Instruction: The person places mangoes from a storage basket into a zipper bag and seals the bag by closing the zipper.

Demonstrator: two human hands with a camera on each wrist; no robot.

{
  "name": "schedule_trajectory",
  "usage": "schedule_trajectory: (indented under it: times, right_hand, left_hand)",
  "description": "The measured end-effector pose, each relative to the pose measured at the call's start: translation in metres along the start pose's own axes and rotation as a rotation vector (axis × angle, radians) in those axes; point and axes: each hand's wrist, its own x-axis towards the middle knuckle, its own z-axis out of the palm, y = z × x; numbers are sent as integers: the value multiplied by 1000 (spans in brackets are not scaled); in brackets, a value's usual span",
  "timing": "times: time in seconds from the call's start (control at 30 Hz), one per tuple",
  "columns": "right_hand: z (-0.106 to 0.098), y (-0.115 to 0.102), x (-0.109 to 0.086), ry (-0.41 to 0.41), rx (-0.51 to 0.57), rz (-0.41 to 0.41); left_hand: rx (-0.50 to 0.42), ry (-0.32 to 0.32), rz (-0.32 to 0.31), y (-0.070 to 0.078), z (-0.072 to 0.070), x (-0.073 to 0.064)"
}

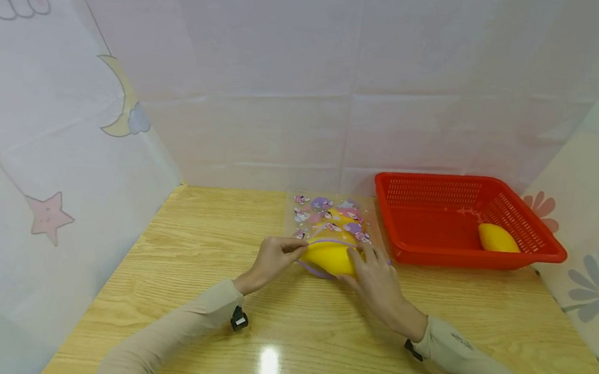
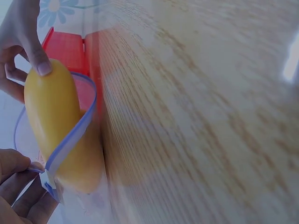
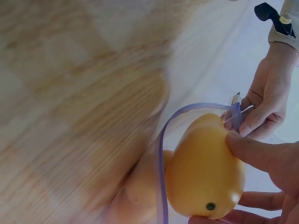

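Note:
A yellow toy mango (image 3: 205,168) with a small dark green stem dot sits partly inside the mouth of a clear zip bag (image 1: 302,216) printed with pink and purple cartoon figures. My right hand (image 1: 380,282) grips the mango between thumb and fingers. At the bag's left corner, near the white slider, my left hand (image 1: 273,260) pinches the purple zip edge (image 2: 70,140). More yellow fruit shows through the plastic deeper in the bag; its exact shape is partly hidden by the print.
To the right of the bag stands a red plastic basket (image 1: 404,253) with slotted walls. One yellow mango-like fruit (image 1: 496,238) lies in it at the right. The wooden table (image 1: 198,220) ends at a white printed cloth at the back and sides.

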Motion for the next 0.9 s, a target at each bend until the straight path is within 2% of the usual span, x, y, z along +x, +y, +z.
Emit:
schedule_trajectory:
  times: [0.5,0.9]
  right_hand:
    - [6,2,4,37,-33,-9]
    - [11,3,5,17,-36,-10]
  left_hand:
    - [12,3,4,0,0,1]
    - [10,2,-5,0,-1,0]
